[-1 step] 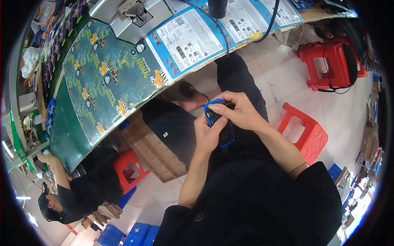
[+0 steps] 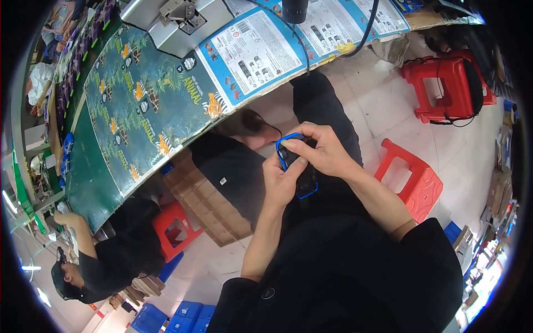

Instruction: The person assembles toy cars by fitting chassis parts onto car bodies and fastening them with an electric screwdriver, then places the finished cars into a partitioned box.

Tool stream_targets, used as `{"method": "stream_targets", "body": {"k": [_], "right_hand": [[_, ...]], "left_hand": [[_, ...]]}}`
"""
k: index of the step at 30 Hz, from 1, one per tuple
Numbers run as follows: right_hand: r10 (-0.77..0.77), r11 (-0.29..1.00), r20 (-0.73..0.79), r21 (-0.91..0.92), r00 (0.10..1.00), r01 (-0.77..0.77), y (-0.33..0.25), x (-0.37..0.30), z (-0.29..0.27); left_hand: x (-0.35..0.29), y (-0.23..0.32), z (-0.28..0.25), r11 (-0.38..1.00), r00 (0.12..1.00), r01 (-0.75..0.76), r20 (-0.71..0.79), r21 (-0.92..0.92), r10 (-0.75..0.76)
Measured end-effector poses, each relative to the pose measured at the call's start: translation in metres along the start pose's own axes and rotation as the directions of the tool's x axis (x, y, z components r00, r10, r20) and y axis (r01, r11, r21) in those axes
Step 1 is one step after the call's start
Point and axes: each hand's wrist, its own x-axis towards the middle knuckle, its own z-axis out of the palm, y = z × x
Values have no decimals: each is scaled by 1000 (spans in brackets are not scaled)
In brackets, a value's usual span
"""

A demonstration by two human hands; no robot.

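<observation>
Above my lap, both hands hold a small black piece with bright blue edging (image 2: 290,157); its exact kind cannot be made out. My left hand (image 2: 280,180) grips its near left side, thumb pressed on the black face. My right hand (image 2: 327,151) pinches the far upper edge, the thumb lying over the blue rim and the fingers curled behind. Both hands are closed on it, the thumb tips close together. A lower blue-edged part shows below the left thumb, against my dark clothing. Fingers cover much of the piece.
The workbench (image 2: 161,119), covered with printed sheets, bears a silver metal fixture (image 2: 186,25) and a black cylinder (image 2: 294,10). Red stools (image 2: 413,180) stand at right. A brown carton (image 2: 205,194) lies under the bench. A co-worker (image 2: 105,266) sits at lower left near blue bins (image 2: 186,316).
</observation>
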Motion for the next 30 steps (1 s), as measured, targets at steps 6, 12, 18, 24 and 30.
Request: {"method": "stream_targets", "body": {"k": [6, 12, 18, 24, 30], "right_hand": [[-70, 997, -42, -29, 997, 69, 27, -2, 3], [-13, 999, -41, -43, 999, 11, 38, -5, 0], [4, 1000, -138, 16, 990, -2, 62, -2, 0], [128, 991, -141, 45, 982, -123, 76, -4, 1], [264, 964, -114, 24, 958, -264, 55, 1, -2]], "left_hand": [[-1, -12, -11, 998, 996, 64, 57, -3, -63], [0, -19, -14, 994, 991, 106, 75, 28, -108], [6, -25, -19, 939, 940, 319, 166, -125, -297], [4, -43, -21, 896, 918, 389, 165, -214, -359], [8, -41, -20, 881, 914, 402, 168, -248, -370]]}}
